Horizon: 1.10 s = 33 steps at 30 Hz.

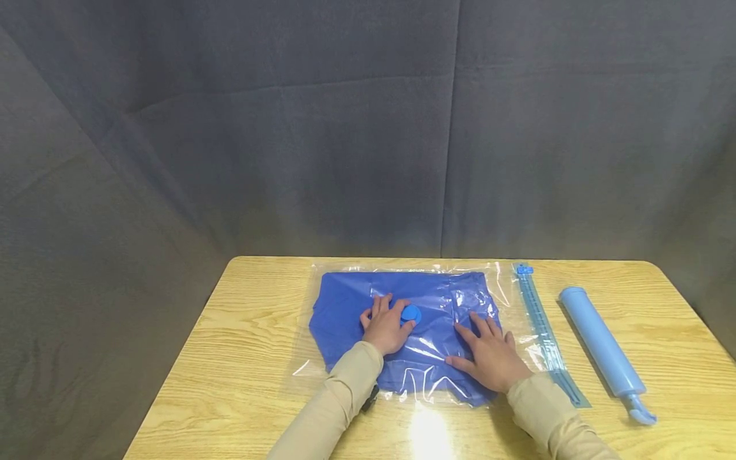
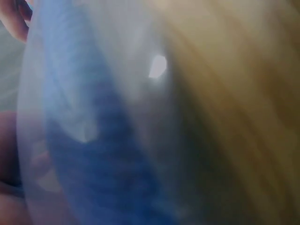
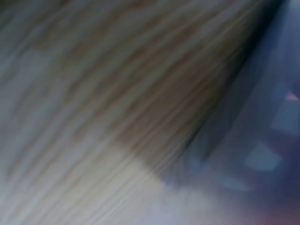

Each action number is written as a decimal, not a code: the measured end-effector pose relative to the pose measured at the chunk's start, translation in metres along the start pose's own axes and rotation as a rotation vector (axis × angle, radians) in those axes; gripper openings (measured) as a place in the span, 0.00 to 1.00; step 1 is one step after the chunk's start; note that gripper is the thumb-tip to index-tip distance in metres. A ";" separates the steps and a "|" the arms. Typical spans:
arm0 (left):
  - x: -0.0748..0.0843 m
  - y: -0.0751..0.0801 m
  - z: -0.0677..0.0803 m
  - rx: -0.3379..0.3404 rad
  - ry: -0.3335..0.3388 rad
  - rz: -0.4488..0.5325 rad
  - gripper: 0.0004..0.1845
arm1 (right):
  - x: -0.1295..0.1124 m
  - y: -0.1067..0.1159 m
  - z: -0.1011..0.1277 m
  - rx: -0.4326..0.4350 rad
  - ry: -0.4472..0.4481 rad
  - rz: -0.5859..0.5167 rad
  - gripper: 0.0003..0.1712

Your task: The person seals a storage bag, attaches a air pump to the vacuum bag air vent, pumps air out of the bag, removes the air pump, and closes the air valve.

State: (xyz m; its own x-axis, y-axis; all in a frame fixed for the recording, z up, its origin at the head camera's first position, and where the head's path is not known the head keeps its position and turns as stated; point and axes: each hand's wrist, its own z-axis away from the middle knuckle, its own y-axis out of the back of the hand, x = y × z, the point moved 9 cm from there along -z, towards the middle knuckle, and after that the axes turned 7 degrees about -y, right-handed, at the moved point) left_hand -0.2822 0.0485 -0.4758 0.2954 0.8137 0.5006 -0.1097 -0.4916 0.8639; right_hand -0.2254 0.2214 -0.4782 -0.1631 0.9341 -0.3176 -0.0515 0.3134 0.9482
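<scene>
A clear vacuum storage bag [image 1: 508,294] lies flat on the table with a folded blue cloth [image 1: 345,306] inside. In the head view my left hand [image 1: 386,329] is on the bag, its thumb and index finger pinching the round blue valve cap [image 1: 411,314] from two sides. The other left fingers rest on the plastic. My right hand [image 1: 491,358] presses the bag's near right part with fingers spread. Both wrist views are blurred; the left one shows the blue cloth [image 2: 108,140] under shiny plastic, the right one mostly table.
A light blue hand pump [image 1: 604,345] lies on the wooden table [image 1: 241,332] to the right of the bag. Along the bag's right edge runs a teal zip strip [image 1: 540,319] with a blue slider [image 1: 524,269] at its far end. A grey curtain [image 1: 345,160] hangs behind.
</scene>
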 end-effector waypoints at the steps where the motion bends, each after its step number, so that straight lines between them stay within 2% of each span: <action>1: 0.000 0.000 0.000 -0.005 0.002 -0.006 0.21 | 0.000 0.000 0.000 0.002 0.004 -0.001 0.42; 3: 0.004 0.004 0.002 -0.033 0.026 -0.004 0.21 | 0.000 0.000 0.000 0.001 0.003 -0.007 0.42; 7: 0.004 0.006 0.002 -0.046 0.041 -0.012 0.21 | 0.000 -0.001 0.000 0.001 0.006 -0.010 0.42; 18: 0.000 0.006 0.000 0.009 0.052 0.009 0.20 | 0.001 -0.002 0.000 -0.019 -0.006 -0.011 0.42; 33: -0.002 0.006 -0.001 0.032 0.062 -0.005 0.20 | 0.002 -0.003 0.000 -0.027 -0.013 -0.008 0.42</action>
State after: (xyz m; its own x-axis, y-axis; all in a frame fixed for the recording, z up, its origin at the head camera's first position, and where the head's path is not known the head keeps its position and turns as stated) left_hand -0.2847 0.0440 -0.4712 0.2361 0.8335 0.4995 -0.0775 -0.4963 0.8647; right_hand -0.2260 0.2221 -0.4819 -0.1499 0.9338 -0.3249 -0.0795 0.3162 0.9454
